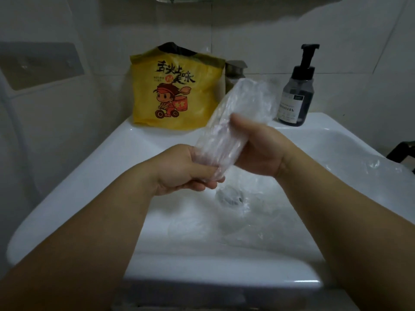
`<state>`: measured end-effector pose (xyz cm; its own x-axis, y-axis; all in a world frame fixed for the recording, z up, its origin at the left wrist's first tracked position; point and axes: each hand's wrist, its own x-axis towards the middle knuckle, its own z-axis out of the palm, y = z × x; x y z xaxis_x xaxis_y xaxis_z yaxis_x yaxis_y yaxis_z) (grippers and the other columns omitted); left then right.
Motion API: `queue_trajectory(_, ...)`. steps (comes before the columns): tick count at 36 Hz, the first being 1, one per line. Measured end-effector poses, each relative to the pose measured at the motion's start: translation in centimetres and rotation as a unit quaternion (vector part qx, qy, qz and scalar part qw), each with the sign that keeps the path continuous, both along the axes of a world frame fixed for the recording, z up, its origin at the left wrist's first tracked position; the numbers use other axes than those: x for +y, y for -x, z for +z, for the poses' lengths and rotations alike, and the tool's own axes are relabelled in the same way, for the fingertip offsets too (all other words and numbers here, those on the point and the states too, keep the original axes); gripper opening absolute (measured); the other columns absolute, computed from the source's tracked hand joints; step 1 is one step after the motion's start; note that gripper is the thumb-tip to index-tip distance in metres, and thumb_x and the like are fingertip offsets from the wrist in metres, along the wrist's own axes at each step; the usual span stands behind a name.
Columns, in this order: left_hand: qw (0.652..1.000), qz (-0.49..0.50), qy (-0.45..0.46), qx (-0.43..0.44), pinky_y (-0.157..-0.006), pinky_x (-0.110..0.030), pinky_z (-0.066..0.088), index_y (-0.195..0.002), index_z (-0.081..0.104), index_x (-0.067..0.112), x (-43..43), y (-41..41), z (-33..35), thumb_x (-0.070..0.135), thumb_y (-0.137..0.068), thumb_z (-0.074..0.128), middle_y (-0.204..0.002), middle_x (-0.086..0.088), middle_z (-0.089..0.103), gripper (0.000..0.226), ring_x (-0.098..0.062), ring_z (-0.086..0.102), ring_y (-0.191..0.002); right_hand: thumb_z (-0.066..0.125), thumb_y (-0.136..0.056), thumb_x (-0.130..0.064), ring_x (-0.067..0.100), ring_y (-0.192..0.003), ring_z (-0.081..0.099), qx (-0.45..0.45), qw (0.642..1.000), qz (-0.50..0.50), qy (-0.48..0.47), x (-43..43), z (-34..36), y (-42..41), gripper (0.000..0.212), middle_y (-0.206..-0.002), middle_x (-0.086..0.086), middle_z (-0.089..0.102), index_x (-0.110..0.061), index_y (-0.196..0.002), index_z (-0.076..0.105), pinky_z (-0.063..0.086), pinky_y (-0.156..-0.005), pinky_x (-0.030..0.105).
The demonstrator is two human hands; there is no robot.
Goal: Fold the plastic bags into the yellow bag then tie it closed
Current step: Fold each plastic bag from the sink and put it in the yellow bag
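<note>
A yellow bag [177, 90] with a cartoon rider and black lettering stands upright on the back rim of the sink, something dark showing at its open top. Over the basin I hold a clear plastic bag [242, 108], folded into a long strip that slants up to the right. My left hand [186, 169] pinches its lower end between thumb and fingers. My right hand [258, 147] grips the strip's middle from the right, thumb over the front. More clear plastic bags [251, 223] lie crumpled in the basin, one [381, 167] draped on the right rim.
The white sink [74, 189] fills the lower view, its drain [231, 197] under the plastic. A dark foam pump bottle [296, 95] stands at the back right, a metal tap [234, 71] behind the held bag. White tiled wall behind; a dark object [402, 151] at the right edge.
</note>
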<state>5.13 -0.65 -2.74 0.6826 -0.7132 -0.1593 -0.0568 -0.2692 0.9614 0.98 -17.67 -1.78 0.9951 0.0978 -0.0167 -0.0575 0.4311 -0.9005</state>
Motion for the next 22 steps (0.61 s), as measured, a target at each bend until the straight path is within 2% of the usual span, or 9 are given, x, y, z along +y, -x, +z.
queue_trajectory(2, 0.999, -0.020, -0.036, 0.000, -0.050, -0.013, 0.049, -0.090, 0.067, 0.010, 0.0, -0.1, -0.1, 0.004, -0.086, 0.066, -0.074, 0.000, 0.075, 0.007, -0.004, 0.068, -0.061, 0.045, -0.098, -0.030, 0.021, -0.089, 0.068, -0.017, 0.998, -0.041, -0.033, -1.3, 0.5, 0.3, 0.033, -0.097, 0.008, 0.069, -0.007, -0.120, 0.054, 0.055, -0.077, 0.036)
queue_trajectory(5, 0.998, -0.025, -0.059, 0.005, -0.051, -0.014, 0.050, -0.089, 0.068, 0.008, 0.1, -0.3, -0.3, 0.006, -0.086, 0.067, -0.076, 0.000, 0.075, 0.004, -0.005, 0.068, -0.062, 0.043, -0.098, -0.030, 0.025, -0.103, 0.062, -0.013, 0.995, -0.081, -0.052, -2.2, 0.9, 0.7, 0.037, -0.106, 0.010, 0.064, -0.007, -0.125, 0.052, 0.048, -0.092, 0.041)
queue_trajectory(9, 0.997, -0.046, -0.061, 0.003, -0.062, -0.020, 0.053, -0.099, 0.069, 0.010, 0.4, -0.6, -0.5, 0.012, -0.079, 0.074, -0.087, -0.003, 0.074, 0.021, -0.011, 0.070, -0.078, 0.041, -0.099, -0.031, 0.024, -0.102, 0.063, -0.012, 0.997, -0.073, 0.006, -1.6, 0.5, 0.6, 0.035, -0.107, 0.009, 0.066, -0.008, -0.122, 0.055, 0.051, -0.086, 0.039)
queue_trajectory(12, 0.998, -0.042, 0.024, 0.034, -0.073, -0.026, 0.055, -0.101, 0.072, 0.015, 0.2, -0.8, -0.2, 0.024, -0.070, 0.081, -0.094, -0.001, 0.074, 0.035, -0.014, 0.070, -0.088, 0.046, -0.097, -0.032, 0.029, -0.110, 0.062, 0.000, 0.996, -0.052, 0.067, -1.0, 0.1, 0.5, 0.045, -0.118, 0.014, 0.063, -0.005, -0.132, 0.050, 0.051, -0.092, 0.042)
queue_trajectory(14, 0.994, -0.015, 0.094, 0.054, -0.073, -0.027, 0.056, -0.093, 0.074, 0.018, -0.1, -0.9, 0.2, 0.028, -0.070, 0.073, -0.092, 0.000, 0.074, 0.025, -0.013, 0.070, -0.086, 0.052, -0.094, -0.037, 0.033, -0.117, 0.059, 0.013, 0.993, -0.034, 0.108, -0.3, -0.2, 0.4, 0.054, -0.128, 0.018, 0.059, -0.004, -0.136, 0.046, 0.048, -0.098, 0.047)
queue_trajectory(16, 0.991, 0.006, 0.122, 0.056, -0.070, -0.029, 0.057, -0.090, 0.075, 0.017, -0.1, -1.0, 0.3, 0.022, -0.074, 0.076, -0.088, -0.003, 0.074, 0.017, -0.016, 0.071, -0.082, 0.059, -0.086, -0.042, 0.034, -0.120, 0.057, 0.023, 0.991, -0.005, 0.132, 0.1, -0.5, 0.2, 0.065, -0.131, 0.019, 0.057, -0.005, -0.137, 0.046, 0.045, -0.102, 0.049)
queue_trajectory(18, 0.994, 0.038, 0.094, 0.027, -0.078, -0.035, 0.057, -0.100, 0.073, 0.009, -0.2, -1.2, 0.1, 0.014, -0.082, 0.072, -0.092, -0.011, 0.074, 0.019, -0.026, 0.071, -0.087, 0.063, -0.081, -0.045, 0.031, -0.116, 0.060, 0.020, 0.990, 0.009, 0.142, 0.3, -0.7, 0.1, 0.068, -0.129, 0.015, 0.060, -0.010, -0.137, 0.047, 0.049, -0.098, 0.044)
queue_trajectory(20, 0.992, 0.096, 0.081, 0.014, -0.069, -0.033, 0.056, -0.104, 0.071, 0.006, -0.2, -1.6, 0.0, 0.008, -0.087, 0.066, -0.089, -0.013, 0.074, 0.018, -0.027, 0.071, -0.082, 0.068, -0.079, -0.042, 0.029, -0.111, 0.063, 0.005, 0.988, -0.022, 0.154, 0.2, -0.6, -0.1, 0.071, -0.127, 0.011, 0.061, -0.016, -0.140, 0.044, 0.054, -0.087, 0.038)
queue_trajectory(22, 0.981, 0.147, 0.116, 0.053, -0.060, -0.030, 0.055, -0.110, 0.068, 0.003, -0.1, -2.3, 0.1, 0.008, -0.090, 0.062, -0.090, -0.013, 0.073, 0.022, -0.024, 0.071, -0.076, 0.069, -0.082, -0.029, 0.032, -0.114, 0.058, -0.015, 0.977, -0.084, 0.195, 0.3, -0.7, -0.1, 0.075, -0.134, 0.009, 0.054, -0.025, -0.147, 0.032, 0.055, -0.084, 0.039)
